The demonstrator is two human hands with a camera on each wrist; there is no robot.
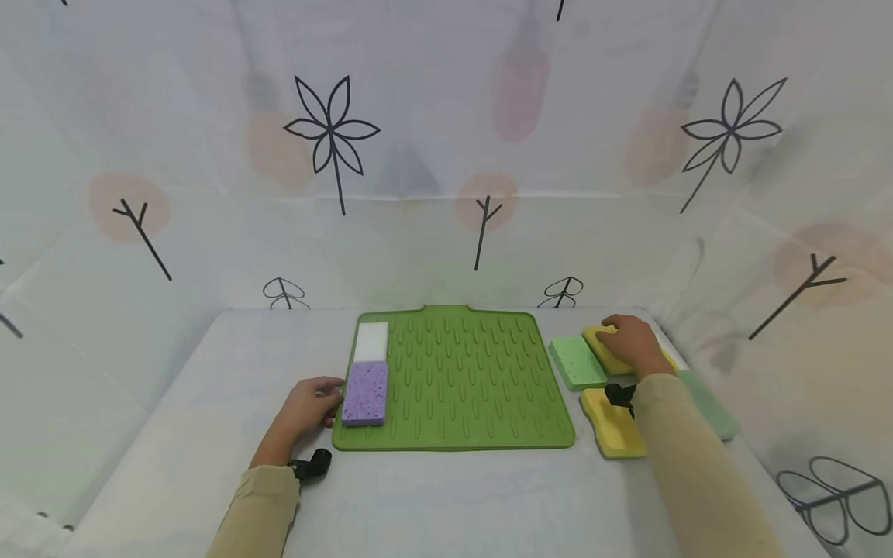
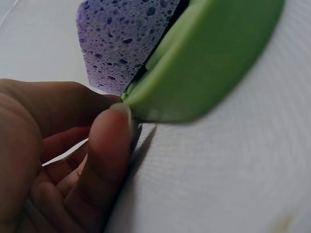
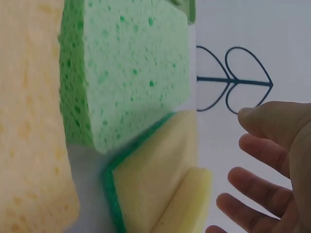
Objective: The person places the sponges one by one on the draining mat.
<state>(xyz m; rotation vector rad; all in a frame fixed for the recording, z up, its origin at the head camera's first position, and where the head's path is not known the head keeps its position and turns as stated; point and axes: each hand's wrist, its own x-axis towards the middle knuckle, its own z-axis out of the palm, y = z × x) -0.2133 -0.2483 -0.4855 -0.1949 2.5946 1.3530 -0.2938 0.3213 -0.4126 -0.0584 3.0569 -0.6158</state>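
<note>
A green mat with raised drop-shaped ridges lies on the table. Along its left side, a purple sponge lies in front of a white sponge. My left hand pinches the mat's left edge between thumb and index finger, close beside the purple sponge. My right hand reaches over a yellow sponge at the back right. In the right wrist view its fingers are spread and hold nothing, near a yellow sponge with a green scouring layer.
A pale green sponge sits right of the mat, with a wavy-sided yellow sponge in front. A larger mint-green piece lies at the table's right edge, partly behind my right forearm. Printed cloth hangs behind the table.
</note>
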